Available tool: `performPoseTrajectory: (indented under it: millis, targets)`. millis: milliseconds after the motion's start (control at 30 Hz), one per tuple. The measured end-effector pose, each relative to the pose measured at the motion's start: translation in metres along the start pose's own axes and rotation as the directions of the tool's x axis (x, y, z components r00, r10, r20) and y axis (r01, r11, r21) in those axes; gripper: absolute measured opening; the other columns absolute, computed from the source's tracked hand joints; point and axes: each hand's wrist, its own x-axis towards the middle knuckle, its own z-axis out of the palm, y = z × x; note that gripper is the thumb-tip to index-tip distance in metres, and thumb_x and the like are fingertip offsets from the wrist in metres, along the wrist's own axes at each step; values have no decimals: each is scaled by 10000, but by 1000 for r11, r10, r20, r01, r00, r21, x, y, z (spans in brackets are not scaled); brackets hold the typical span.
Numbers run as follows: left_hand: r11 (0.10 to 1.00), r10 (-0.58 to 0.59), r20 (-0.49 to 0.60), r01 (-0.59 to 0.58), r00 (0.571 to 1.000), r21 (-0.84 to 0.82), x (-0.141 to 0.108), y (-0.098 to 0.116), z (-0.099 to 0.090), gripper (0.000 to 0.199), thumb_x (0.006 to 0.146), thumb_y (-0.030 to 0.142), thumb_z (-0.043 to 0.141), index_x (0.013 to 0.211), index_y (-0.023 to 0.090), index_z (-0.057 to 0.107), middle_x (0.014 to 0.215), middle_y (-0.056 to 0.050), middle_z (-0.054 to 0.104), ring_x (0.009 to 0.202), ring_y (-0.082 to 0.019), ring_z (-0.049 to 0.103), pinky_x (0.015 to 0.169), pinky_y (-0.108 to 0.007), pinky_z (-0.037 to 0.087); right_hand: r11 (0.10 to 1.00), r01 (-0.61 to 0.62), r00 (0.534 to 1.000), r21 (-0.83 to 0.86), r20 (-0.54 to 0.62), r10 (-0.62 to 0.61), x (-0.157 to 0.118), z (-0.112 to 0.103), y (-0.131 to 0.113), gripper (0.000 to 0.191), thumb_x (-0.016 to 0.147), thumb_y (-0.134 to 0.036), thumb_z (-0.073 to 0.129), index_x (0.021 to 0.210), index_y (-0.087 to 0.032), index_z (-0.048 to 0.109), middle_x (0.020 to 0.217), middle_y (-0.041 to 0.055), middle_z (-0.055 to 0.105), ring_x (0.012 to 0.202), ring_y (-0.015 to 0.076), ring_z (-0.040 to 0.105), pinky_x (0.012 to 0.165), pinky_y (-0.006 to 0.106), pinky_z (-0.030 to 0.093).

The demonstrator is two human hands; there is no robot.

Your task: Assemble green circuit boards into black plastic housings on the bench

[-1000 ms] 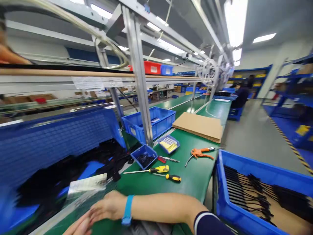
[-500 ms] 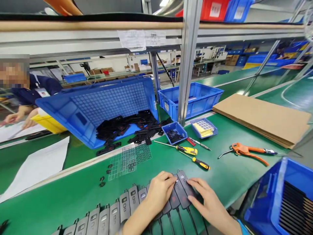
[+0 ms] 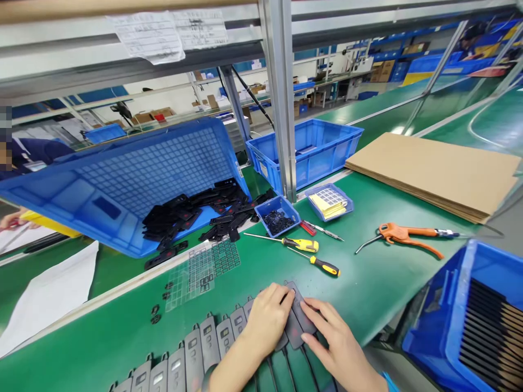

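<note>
A slanting row of dark grey corded devices, each with a small window near its top, lies along the front of the bench. My left hand reaches over the row's right end. Its fingertips are pinched together at the window of the rightmost grey device, and whatever is between them is hidden. My right hand grips that same device by its right edge, thumb low and fingers higher. Black cords run from the lower ends toward me.
Beyond the row lie two yellow-black screwdrivers, a clear sheet of small frames and a small bin of black parts. An orange air gun, cardboard sheets and a blue crate are rightward. A tilted blue tub stands back left.
My left fingertips have shifted from the neighbouring device onto the rightmost one's window, covering it. My right hand stays at its right edge. The view has turned slightly right and down.
</note>
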Motion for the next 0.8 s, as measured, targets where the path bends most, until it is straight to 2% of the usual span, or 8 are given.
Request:
performPoseTrajectory:
  millis: [200, 267, 333, 433, 500, 600, 700, 800]
  targets:
    - [996, 41, 137, -52, 990, 77, 7, 9, -9, 275, 815, 43, 564, 1080, 35, 635, 840, -98, 655, 753, -251, 606, 641, -377, 559, 1000, 3, 1000, 8, 7, -3, -1, -1, 0, 454, 902, -218, 532, 1351, -209, 467, 1270, 102, 554, 1162, 227, 533, 966, 349, 500]
    - [1000, -17, 115, 20, 993, -23, 7, 0, -12, 271, 840, 48, 523, 1059, 112, 669, 917, -96, 669, 826, -253, 617, 688, -380, 564, 1000, -3, 1000, 23, 11, 3, 0, -2, 0, 442, 915, -226, 510, 1354, -214, 464, 1281, 97, 547, 1173, 222, 528, 974, 343, 495]
    - [970, -153, 69, 164, 986, -182, 3, -15, -16, 329, 868, 43, 455, 1050, 189, 687, 1037, -81, 671, 940, -233, 619, 780, -367, 558, 999, -20, 1000, 49, 23, 19, 1, -4, -1, 421, 935, -238, 475, 1355, -216, 461, 1281, 92, 548, 1175, 210, 529, 975, 325, 493]
    - [864, -354, 69, 354, 933, -357, -7, -38, -25, 368, 879, 71, 431, 1143, 205, 649, 1115, -71, 671, 1010, -199, 623, 874, -357, 536, 996, -72, 997, 52, 22, 71, 3, -5, -4, 398, 958, -271, 432, 1349, -199, 465, 1272, 96, 553, 1179, 207, 531, 978, 320, 493]
    - [823, -396, 108, 405, 912, -398, -13, -47, -31, 354, 867, 116, 475, 1172, 203, 631, 1117, -65, 682, 1014, -203, 632, 892, -378, 532, 994, -113, 994, 12, -4, 113, 6, -5, -6, 404, 963, -301, 417, 1344, -176, 470, 1279, 112, 546, 1192, 223, 523, 978, 341, 496]
    - [814, -376, 138, 398, 916, -423, -17, -46, -37, 351, 853, 118, 487, 1158, 205, 639, 1129, -60, 688, 1040, -206, 627, 911, -386, 523, 987, -128, 991, -99, -63, 122, 12, -1, -9, 437, 965, -321, 394, 1367, -162, 451, 1298, 135, 540, 1180, 250, 535, 947, 384, 516]
    - [852, -325, 101, 337, 940, -401, -19, -30, -34, 373, 864, 75, 415, 1140, 182, 643, 1105, -69, 697, 1027, -197, 627, 914, -361, 520, 970, 16, 997, -241, -65, -33, 16, 11, -6, 481, 944, -308, 416, 1416, -214, 406, 1370, 112, 518, 1177, 270, 551, 924, 412, 525]
    - [940, -271, 20, 269, 962, -211, -29, -12, -18, 366, 862, 146, 479, 1213, 141, 585, 1114, -106, 690, 1000, -234, 639, 913, -386, 523, 910, 246, 963, -333, -27, -270, 15, 33, 4, 517, 881, -372, 500, 1385, -264, 461, 1351, 95, 555, 1170, 327, 567, 865, 469, 548]
